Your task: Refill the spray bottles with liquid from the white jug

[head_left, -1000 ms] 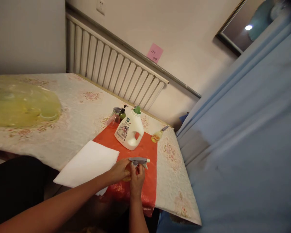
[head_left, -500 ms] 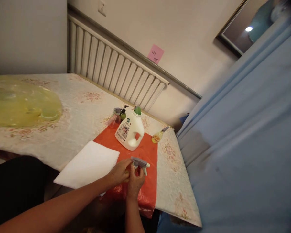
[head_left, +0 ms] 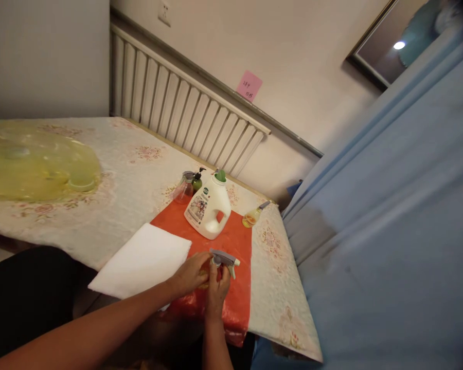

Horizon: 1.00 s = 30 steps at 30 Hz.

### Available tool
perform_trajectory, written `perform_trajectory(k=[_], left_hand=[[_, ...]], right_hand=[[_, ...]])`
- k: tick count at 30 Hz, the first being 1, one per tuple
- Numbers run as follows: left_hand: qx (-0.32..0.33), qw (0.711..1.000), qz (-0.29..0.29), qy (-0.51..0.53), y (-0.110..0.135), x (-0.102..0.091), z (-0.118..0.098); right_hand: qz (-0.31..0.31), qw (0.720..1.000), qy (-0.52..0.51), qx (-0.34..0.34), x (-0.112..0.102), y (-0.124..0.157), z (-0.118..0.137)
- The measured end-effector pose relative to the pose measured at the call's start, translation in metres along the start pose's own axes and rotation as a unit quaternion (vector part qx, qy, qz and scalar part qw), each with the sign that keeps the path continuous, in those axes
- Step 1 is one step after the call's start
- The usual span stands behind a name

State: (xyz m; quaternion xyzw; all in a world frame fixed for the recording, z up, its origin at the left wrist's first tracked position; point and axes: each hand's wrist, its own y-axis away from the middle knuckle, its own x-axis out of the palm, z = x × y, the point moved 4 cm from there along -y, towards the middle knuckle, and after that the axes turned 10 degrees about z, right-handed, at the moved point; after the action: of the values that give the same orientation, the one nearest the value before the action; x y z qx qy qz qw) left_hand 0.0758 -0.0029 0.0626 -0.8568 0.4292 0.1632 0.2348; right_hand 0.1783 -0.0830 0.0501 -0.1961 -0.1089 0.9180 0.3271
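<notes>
A small spray bottle [head_left: 224, 258] with a grey trigger head stands near the front of the red mat [head_left: 236, 241]. My left hand [head_left: 189, 276] is wrapped round its body from the left; the body is mostly hidden. My right hand [head_left: 217, 289] pinches the neck just under the grey head. A white detergent jug [head_left: 208, 207] with a green cap stands farther back on the mat. A folded white cloth [head_left: 141, 261] lies left of my hands.
Behind the jug stand a clear pinkish spray bottle [head_left: 182, 188] and a dark green pump bottle [head_left: 196, 181]. Another yellow spray bottle [head_left: 252, 217] lies at the mat's right edge. A yellow plastic cover [head_left: 34, 167] is far left. Blue curtain [head_left: 389, 216] hangs right of the table.
Both hands stay on the small spray bottle. The grey trigger head has turned slightly, its nozzle now dipping to the right. The view shifted a little.
</notes>
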Motion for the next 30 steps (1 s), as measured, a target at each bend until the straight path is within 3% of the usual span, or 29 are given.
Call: perform_trajectory(k=[7, 16, 25, 30], left_hand=[[-0.014, 1.0, 0.001, -0.001, 0.0, 0.0, 0.003], [-0.012, 1.0, -0.005, 0.003, 0.002, 0.0, -0.003], [-0.008, 1.0, -0.017, -0.001, 0.002, 0.002, 0.001], [0.003, 1.0, -0.013, -0.007, 0.002, 0.002, 0.002]], right_hand=[[0.041, 0.999, -0.013, 0.001, -0.001, -0.004, 0.013], [0.011, 1.0, -0.003, 0.005, 0.0, -0.004, 0.012], [-0.059, 0.998, 0.002, 0.038, 0.008, 0.001, 0.014], [-0.052, 0.998, -0.008, 0.03, 0.008, 0.001, 0.012]])
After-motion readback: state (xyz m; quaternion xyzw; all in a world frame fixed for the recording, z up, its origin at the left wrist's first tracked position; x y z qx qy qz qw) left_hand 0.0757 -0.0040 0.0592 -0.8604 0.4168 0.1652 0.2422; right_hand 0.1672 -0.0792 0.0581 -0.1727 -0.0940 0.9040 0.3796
